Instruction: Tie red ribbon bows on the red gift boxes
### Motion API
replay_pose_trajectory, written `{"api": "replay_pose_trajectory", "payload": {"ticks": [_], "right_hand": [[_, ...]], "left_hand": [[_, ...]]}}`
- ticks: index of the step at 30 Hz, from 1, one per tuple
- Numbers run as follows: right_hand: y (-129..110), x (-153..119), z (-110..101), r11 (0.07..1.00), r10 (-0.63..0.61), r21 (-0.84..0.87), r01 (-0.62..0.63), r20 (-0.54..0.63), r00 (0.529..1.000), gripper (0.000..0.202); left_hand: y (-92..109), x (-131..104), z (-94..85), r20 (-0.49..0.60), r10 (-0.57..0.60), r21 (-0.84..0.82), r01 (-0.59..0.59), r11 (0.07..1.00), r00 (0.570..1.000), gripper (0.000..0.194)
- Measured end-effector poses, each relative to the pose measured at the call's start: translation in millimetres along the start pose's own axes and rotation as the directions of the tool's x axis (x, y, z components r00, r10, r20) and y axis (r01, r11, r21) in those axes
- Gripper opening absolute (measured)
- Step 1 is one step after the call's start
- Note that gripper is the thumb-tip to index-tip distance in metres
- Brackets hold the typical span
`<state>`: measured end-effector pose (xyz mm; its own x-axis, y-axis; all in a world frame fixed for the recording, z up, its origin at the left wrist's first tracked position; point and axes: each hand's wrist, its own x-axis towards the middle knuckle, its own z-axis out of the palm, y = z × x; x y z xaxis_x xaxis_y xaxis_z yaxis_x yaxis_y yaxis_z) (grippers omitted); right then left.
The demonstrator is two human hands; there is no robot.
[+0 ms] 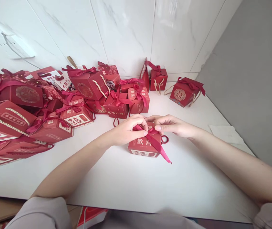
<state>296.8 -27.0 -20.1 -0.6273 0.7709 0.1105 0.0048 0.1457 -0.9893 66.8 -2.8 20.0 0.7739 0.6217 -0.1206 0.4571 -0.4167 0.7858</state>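
Note:
A small red gift box (142, 147) with pale lettering stands on the white table (117, 187), in front of my body. At the top of the box my left hand (132, 128) pinches a dark pink ribbon (157, 147) between thumb and fingers. My right hand (168, 125) is closed on the same ribbon from the other side, its fingertips close to the left ones. One ribbon tail hangs over the front of the box towards the table. A twisted red cord handle (165, 139) sticks out at the box's right side.
Many ribboned red boxes (85, 87) are heaped along the left and back. Two more, one a box with a round gold emblem (180, 94), stand by the tiled wall (126, 31). White paper (226, 134) lies at the right edge. A cable hangs at the upper left.

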Motion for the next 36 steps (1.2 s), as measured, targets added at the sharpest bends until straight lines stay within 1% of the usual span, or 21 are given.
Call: {"api": "replay_pose_trajectory", "payload": {"ticks": [5,9,13,16,18,19,22,24,27,31,33,36], "right_hand": [[0.6,0.0,-0.3,0.999,-0.011,-0.038,0.012,0.005,1.0,0.041],[-0.7,0.1,-2.9,0.995,-0.013,-0.098,0.016,0.032,0.999,0.041],[0.4,0.9,-4.6,0.995,-0.001,-0.096,0.003,0.022,1.0,0.041],[0.9,0.5,-5.0,0.996,-0.001,-0.087,0.001,0.011,1.0,0.04],[0.2,-0.6,-5.4,0.998,-0.007,-0.067,0.008,0.013,1.0,0.04],[-0.3,-1.3,-5.6,0.999,-0.005,-0.052,0.006,0.014,1.0,0.039],[-1.8,-2.7,-6.1,1.0,0.001,-0.017,-0.001,0.009,1.0,0.034],[-2.0,-2.9,-5.9,1.0,-0.003,-0.01,0.003,0.003,1.0,0.036],[-1.7,-2.5,-5.2,1.0,-0.012,0.007,0.012,-0.005,1.0,0.039],[-4.2,-3.7,-6.6,1.0,-0.002,-0.008,0.002,-0.01,1.0,0.037],[-6.8,-5.0,-8.8,1.0,0.025,-0.017,-0.024,0.029,0.999,0.036],[-10.1,-6.2,-12.1,0.996,0.084,-0.008,-0.084,0.125,0.989,0.036]], "left_hand": [[-1.1,0.6,7.8,-0.048,-0.014,-0.004,0.013,1.0,0.999,0.002],[-0.4,0.8,10.7,-0.048,-0.028,-0.012,0.027,1.0,0.998,0.002],[0.4,0.9,13.1,-0.035,-0.045,-0.014,0.045,0.999,0.998,0.002],[0.1,0.8,13.4,-0.055,-0.034,-0.007,0.033,0.999,0.998,0.002],[0.7,-0.2,9.0,-0.053,-0.028,-0.006,0.027,1.0,0.998,0.001],[1.5,-1.1,5.0,-0.027,-0.033,-0.017,0.032,0.999,0.999,0.004],[5.3,-5.3,-11.8,0.104,-0.074,-0.062,0.081,0.995,0.992,0.016],[7.3,-8.0,-22.6,0.155,-0.076,-0.077,0.089,0.993,0.985,0.017],[6.9,-9.8,-33.0,0.169,-0.029,-0.062,0.04,0.997,0.985,0.012],[1.8,-7.9,-39.8,0.189,0.012,0.074,-0.026,0.997,0.982,0.014],[-1.1,-6.0,-42.2,0.201,0.007,0.111,-0.03,0.993,0.98,0.019],[-4.8,-3.2,-43.9,0.219,-0.014,0.101,-0.009,0.995,0.976,0.027]]}}
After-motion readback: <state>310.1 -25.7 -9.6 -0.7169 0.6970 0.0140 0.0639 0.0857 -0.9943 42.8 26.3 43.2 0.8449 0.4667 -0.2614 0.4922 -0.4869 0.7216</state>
